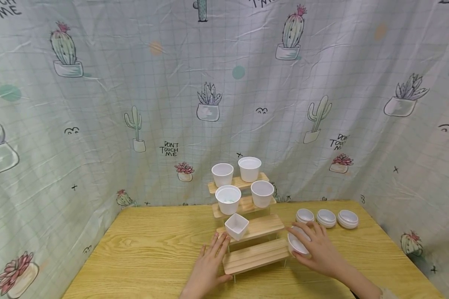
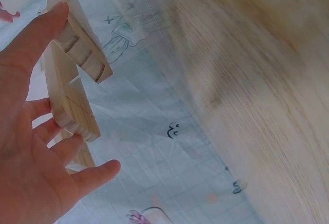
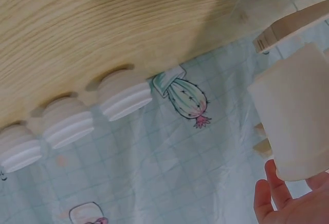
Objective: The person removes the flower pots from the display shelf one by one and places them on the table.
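A wooden tiered stand [image 1: 255, 254] rises in steps on the table. At its left side my left hand [image 1: 209, 261] has its fingers spread; in the left wrist view its thumb and fingers [image 2: 43, 126] touch the ends of two steps. My right hand [image 1: 318, 247] holds a white flower pot [image 1: 297, 243] by its rim, beside the right ends of the lower steps. In the right wrist view this pot [image 3: 298, 116] appears tilted, its walls tapering. A small white square pot [image 1: 237, 226] stands on the second step from the bottom, close to my left fingertips.
The upper two steps bear round white pots, such as the front left one [image 1: 228, 201] and the back right one [image 1: 249, 169]. Three low white bowl-shaped pots [image 1: 326, 218] line up on the table [image 1: 153, 249] at right. A patterned curtain [image 1: 164, 104] surrounds the table.
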Tool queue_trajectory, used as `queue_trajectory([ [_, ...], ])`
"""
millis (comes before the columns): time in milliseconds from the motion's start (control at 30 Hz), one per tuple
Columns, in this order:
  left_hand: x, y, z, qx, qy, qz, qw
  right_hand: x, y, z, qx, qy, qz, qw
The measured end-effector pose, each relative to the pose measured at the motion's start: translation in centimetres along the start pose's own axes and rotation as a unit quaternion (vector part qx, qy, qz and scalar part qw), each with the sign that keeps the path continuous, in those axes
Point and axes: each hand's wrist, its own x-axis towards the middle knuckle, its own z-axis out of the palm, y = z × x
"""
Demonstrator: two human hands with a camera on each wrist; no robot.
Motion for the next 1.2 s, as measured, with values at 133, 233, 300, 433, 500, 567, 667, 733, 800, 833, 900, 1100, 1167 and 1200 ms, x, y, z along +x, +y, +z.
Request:
queue_trajectory([
  [133, 0.1, 0.0, 0.0, -0.004, -0.006, -0.007, 1.0, -0.2, 0.3, -0.2, -0.001, 0.01, -0.002, 1.0],
  [233, 0.1, 0.0, 0.0, -0.005, -0.01, -0.009, 0.9999, -0.5, 0.5, -0.3, -0.002, 0.011, -0.001, 1.0],
  [300, 0.0, 0.0, 0.0, -0.006, -0.012, -0.009, 0.9999, -0.7, 0.6, -0.3, -0.006, 0.003, 0.003, 1.0],
  [433, -0.1, -0.1, 0.1, -0.01, -0.015, -0.012, 0.9998, -1.1, 0.8, -0.4, -0.016, -0.006, 0.012, 1.0],
  [500, -0.1, -0.2, 0.1, -0.015, -0.019, -0.015, 0.9996, -1.3, 0.9, -0.4, -0.022, -0.008, 0.016, 1.0],
  [567, -0.1, -0.2, 0.1, -0.018, -0.023, -0.018, 0.9994, -1.5, 1.0, -0.4, -0.029, -0.009, 0.019, 0.999],
  [667, -0.1, -0.2, 0.2, -0.021, -0.025, -0.019, 0.9993, -1.7, 1.3, -0.3, -0.036, -0.006, 0.021, 0.999],
  [733, -0.1, -0.1, 0.2, -0.022, -0.025, -0.018, 0.9993, -1.9, 1.6, -0.3, -0.038, -0.004, 0.022, 0.999],
  [800, -0.1, -0.1, 0.2, -0.022, -0.024, -0.017, 0.9993, -2.1, 1.8, -0.2, -0.04, -0.002, 0.021, 0.999],
  [833, -0.1, -0.1, 0.2, -0.023, -0.023, -0.016, 0.9993, -2.2, 1.9, -0.2, -0.041, -0.002, 0.021, 0.999],
  [900, -0.1, -0.1, 0.2, -0.025, -0.022, -0.015, 0.9993, -2.4, 2.2, -0.2, -0.04, -0.001, 0.021, 0.999],
  [1100, 0.0, -0.1, 0.2, -0.021, -0.021, -0.012, 0.9995, -2.9, 3.2, 0.0, -0.055, 0.0, 0.018, 0.998],
  [1167, 0.0, -0.1, 0.2, -0.015, -0.019, -0.012, 0.9996, -3.0, 3.5, 0.1, -0.06, -0.002, 0.014, 0.998],
  [1200, 0.0, -0.1, 0.2, -0.013, -0.018, -0.011, 0.9997, -3.1, 3.7, 0.1, -0.065, -0.004, 0.012, 0.998],
])
